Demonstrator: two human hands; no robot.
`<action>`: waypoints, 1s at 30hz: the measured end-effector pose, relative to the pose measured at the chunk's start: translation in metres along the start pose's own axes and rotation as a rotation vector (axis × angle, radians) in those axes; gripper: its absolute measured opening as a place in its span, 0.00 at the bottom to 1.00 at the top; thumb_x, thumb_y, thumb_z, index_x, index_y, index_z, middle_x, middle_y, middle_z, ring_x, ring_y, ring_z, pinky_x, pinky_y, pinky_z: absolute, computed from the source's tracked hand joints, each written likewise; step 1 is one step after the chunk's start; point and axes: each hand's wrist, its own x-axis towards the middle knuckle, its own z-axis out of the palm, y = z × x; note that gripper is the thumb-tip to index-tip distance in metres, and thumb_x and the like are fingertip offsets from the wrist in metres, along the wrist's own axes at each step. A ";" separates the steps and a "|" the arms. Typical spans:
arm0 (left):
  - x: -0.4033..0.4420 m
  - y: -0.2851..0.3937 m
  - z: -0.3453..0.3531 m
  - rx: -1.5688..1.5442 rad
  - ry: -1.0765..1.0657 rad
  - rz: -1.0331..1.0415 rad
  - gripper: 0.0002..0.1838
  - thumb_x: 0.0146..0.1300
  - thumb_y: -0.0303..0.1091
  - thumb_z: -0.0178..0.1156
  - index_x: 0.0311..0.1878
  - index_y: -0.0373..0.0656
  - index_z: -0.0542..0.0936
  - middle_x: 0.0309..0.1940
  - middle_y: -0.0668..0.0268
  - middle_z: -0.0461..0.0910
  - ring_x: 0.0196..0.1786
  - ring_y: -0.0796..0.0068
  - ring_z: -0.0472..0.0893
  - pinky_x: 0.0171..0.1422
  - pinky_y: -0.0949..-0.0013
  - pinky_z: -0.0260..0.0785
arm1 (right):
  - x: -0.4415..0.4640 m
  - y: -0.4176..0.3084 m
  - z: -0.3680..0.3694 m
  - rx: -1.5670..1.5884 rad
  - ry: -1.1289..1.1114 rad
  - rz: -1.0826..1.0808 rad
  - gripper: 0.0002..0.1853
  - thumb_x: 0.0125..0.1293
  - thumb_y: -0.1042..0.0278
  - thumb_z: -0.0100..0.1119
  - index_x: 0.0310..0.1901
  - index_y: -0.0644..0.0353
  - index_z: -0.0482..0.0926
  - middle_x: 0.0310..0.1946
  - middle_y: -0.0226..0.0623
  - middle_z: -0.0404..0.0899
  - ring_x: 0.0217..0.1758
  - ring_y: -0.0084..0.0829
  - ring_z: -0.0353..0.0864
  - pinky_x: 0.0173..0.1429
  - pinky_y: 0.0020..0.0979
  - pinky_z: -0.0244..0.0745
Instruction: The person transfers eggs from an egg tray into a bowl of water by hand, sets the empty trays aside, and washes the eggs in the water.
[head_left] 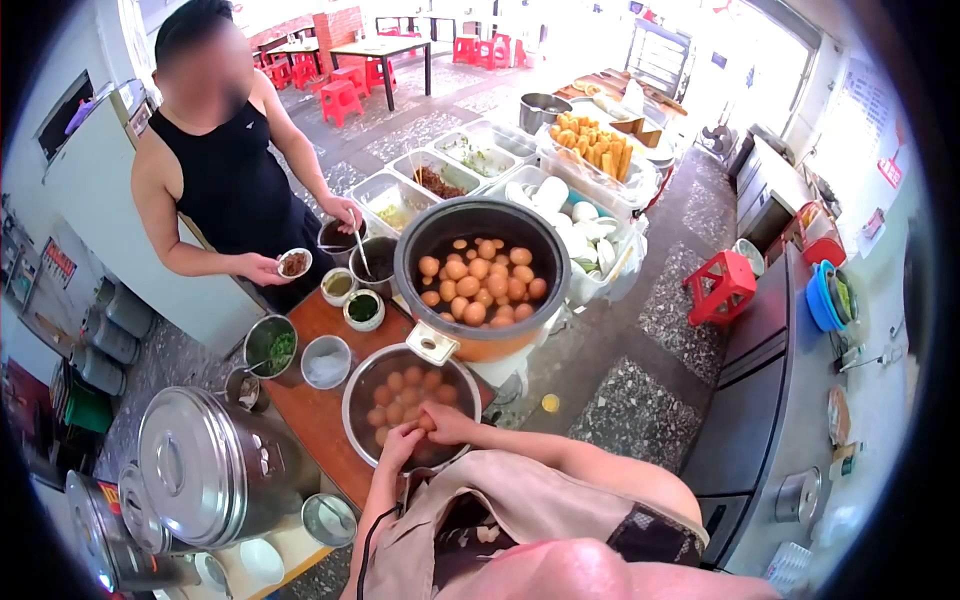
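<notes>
Over a steel basin (pixel 350 436) of brown eggs in liquid, my two hands meet at its near side. My left hand (pixel 400 446) has its fingers closed on a brown egg (pixel 427 422). From the other side, my right hand (pixel 452 425) grips the same egg with bent fingers. Whether its shell is cracked is too small to tell. Several more eggs (pixel 398 391) lie in the basin beyond my fingers. Just behind stands a large dark pot (pixel 408 262) with many brown eggs in dark liquid.
Across the wooden table (pixel 300 385), a person (pixel 222 170) holds a small bowl (pixel 294 263) and a ladle. Bowls of sauces and greens stand left of the pot. Steel lidded drums (pixel 185 460) are at left, fried dough sticks (pixel 592 143) behind, a red stool (pixel 722 287) at right.
</notes>
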 end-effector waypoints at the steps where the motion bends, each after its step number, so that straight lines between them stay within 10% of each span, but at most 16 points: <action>1: -0.003 -0.002 0.000 -0.004 0.006 -0.006 0.18 0.59 0.29 0.56 0.53 0.35 0.77 0.34 0.68 0.79 0.33 0.82 0.76 0.38 0.78 0.70 | 0.002 0.002 -0.001 -0.015 -0.016 0.027 0.23 0.46 0.66 0.62 0.45 0.60 0.67 0.41 0.52 0.75 0.45 0.54 0.75 0.46 0.45 0.70; 16: 0.001 0.003 0.001 0.261 0.078 -0.087 0.24 0.57 0.50 0.61 0.37 0.33 0.82 0.27 0.66 0.81 0.29 0.79 0.76 0.34 0.73 0.69 | -0.003 -0.013 -0.007 -0.176 -0.148 0.002 0.16 0.49 0.65 0.59 0.41 0.58 0.71 0.36 0.47 0.78 0.42 0.48 0.77 0.44 0.43 0.72; 30: -0.005 0.008 0.009 0.111 -0.019 -0.083 0.19 0.61 0.45 0.60 0.38 0.34 0.82 0.28 0.72 0.79 0.27 0.82 0.74 0.30 0.77 0.67 | -0.002 -0.004 0.002 -0.329 -0.269 0.086 0.20 0.50 0.66 0.57 0.45 0.61 0.65 0.40 0.55 0.73 0.42 0.53 0.77 0.44 0.49 0.73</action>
